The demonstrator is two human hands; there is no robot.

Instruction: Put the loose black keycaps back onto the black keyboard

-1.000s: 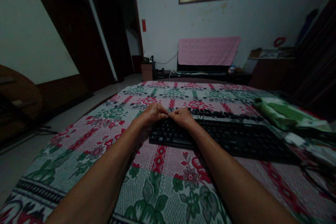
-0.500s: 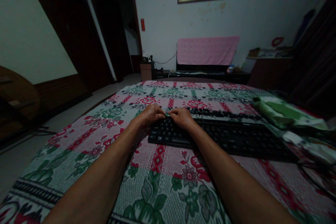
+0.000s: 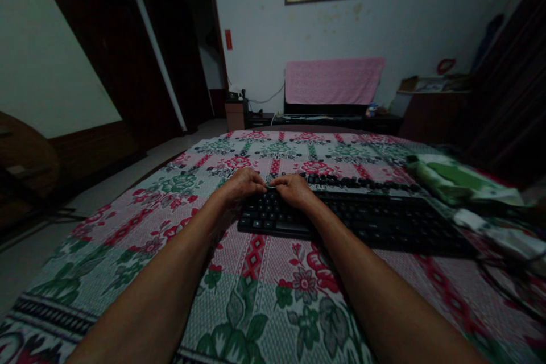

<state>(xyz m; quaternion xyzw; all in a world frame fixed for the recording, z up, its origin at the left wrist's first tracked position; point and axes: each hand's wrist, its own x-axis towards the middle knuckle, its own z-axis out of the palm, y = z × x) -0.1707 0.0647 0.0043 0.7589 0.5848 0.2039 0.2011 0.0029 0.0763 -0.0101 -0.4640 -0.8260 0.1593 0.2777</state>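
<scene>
A long black keyboard [image 3: 384, 222] lies on the flowered cloth. My left hand [image 3: 243, 183] is at its far left corner, thumb and fingers pinched together. My right hand [image 3: 293, 190] rests over the keyboard's left part, its fingertips also pinched and almost meeting those of the left. Whatever sits between the fingertips is too small and dark to make out. Behind the keyboard runs a line of small black pieces [image 3: 362, 183] that look like loose keycaps. Some keys are hidden under my right hand and forearm.
A patterned tablecloth [image 3: 170, 216] covers the table. To the right lie a green and white package [image 3: 460, 179], a crumpled white item [image 3: 503, 233] and a dark cable [image 3: 503, 290]. Against the far wall, a pink cloth [image 3: 335, 81] hangs over a dark screen.
The view has shifted slightly, so everything sits a little further left. Both hands keep nearly the same place and pinch at the keyboard's far left corner.
</scene>
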